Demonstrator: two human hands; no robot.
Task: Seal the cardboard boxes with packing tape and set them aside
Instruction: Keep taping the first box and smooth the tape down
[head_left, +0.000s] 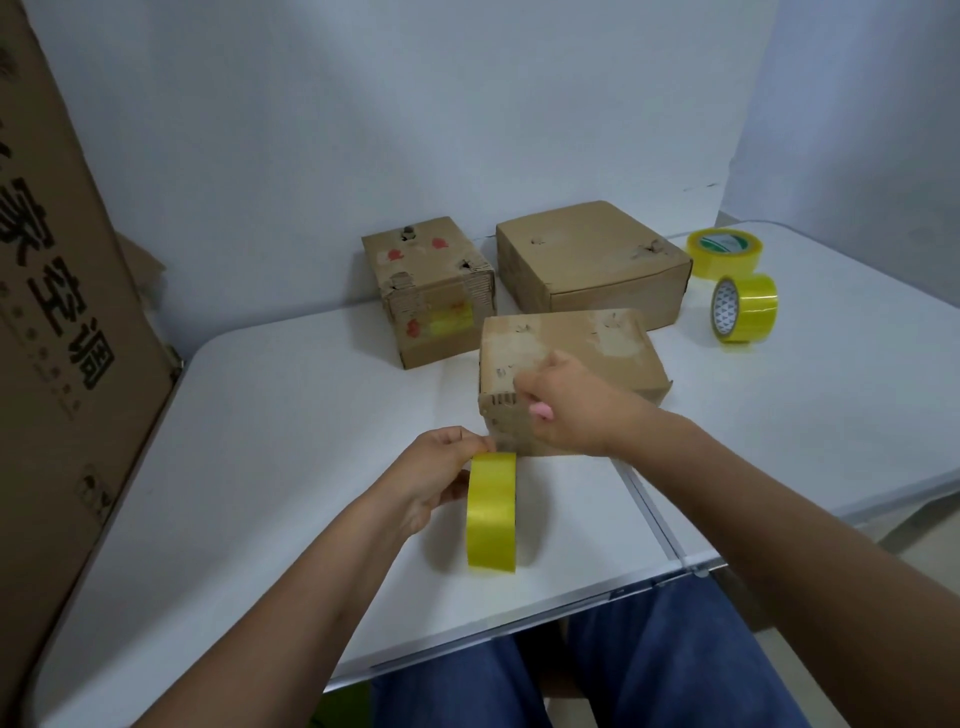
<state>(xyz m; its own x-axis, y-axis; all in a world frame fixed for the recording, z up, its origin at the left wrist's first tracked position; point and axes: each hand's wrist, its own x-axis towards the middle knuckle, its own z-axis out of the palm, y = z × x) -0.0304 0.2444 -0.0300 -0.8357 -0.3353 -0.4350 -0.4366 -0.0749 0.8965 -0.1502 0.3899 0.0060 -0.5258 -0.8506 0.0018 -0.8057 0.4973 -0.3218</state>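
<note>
Box (571, 358) looks light, stiff: right hand (563, 402) holding pink tool braces its corner, left hand (441, 467) pinches tape roll (492, 512).

Pink object (541, 411) in right hand (563, 408) — mostly hidden; big carton (57, 322) — cropped left.

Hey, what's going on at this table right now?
A person seated at a white table is taping a cardboard box. The left hand holds a yellow tape roll standing on edge just in front of the nearest box, while the right hand, gripping something small and pink, works at that box's front corner. Two more boxes and two spare tape rolls sit farther back.
</note>
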